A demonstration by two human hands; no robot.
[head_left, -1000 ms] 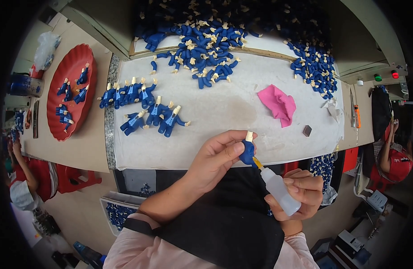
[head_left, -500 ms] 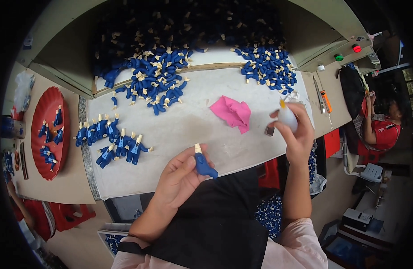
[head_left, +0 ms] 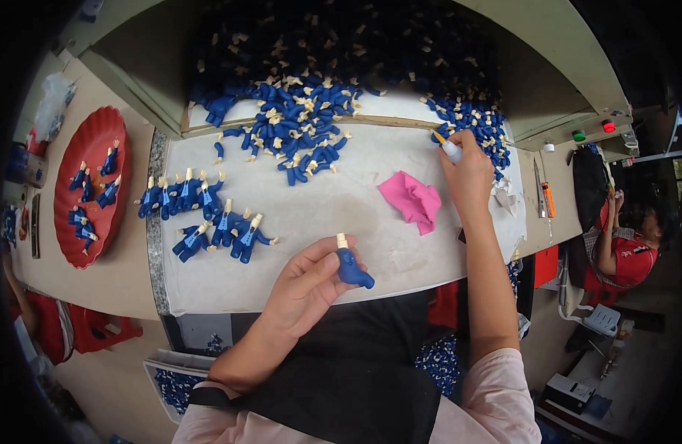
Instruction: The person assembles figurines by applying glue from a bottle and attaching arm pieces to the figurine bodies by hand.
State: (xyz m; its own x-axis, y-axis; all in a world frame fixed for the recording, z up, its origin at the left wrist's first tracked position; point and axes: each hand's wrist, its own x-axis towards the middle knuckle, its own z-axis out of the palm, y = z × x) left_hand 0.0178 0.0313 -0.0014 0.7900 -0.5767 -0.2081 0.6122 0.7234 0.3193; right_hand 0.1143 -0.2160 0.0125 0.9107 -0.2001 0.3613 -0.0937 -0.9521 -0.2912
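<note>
My left hand (head_left: 300, 285) is closed round a blue figure body (head_left: 350, 268) with a cream neck stub pointing up, above the table's near edge. A small white squeeze bottle (head_left: 452, 152) with a yellow tip is gripped in my right hand (head_left: 470, 172). That hand reaches to the pile of blue arm pieces (head_left: 496, 140) at the right. By the bottle's tip lies a bit of blue, perhaps an arm piece; whether my fingers touch it I cannot tell. Several figures with arms (head_left: 224, 226) lie in rows at the left of the white sheet (head_left: 311, 214).
A pink cloth (head_left: 411, 200) lies crumpled mid-table. Another heap of blue arms (head_left: 289, 122) spills from the dark booth. On the left stands a red scalloped tray (head_left: 68, 185) with several figures. An orange-handled knife (head_left: 549, 200) lies far right, near a person in red (head_left: 623, 255).
My right hand has moved away from me with the bottle, up to the right-hand pile. My left hand still holds the body. The whole view has shifted slightly.
</note>
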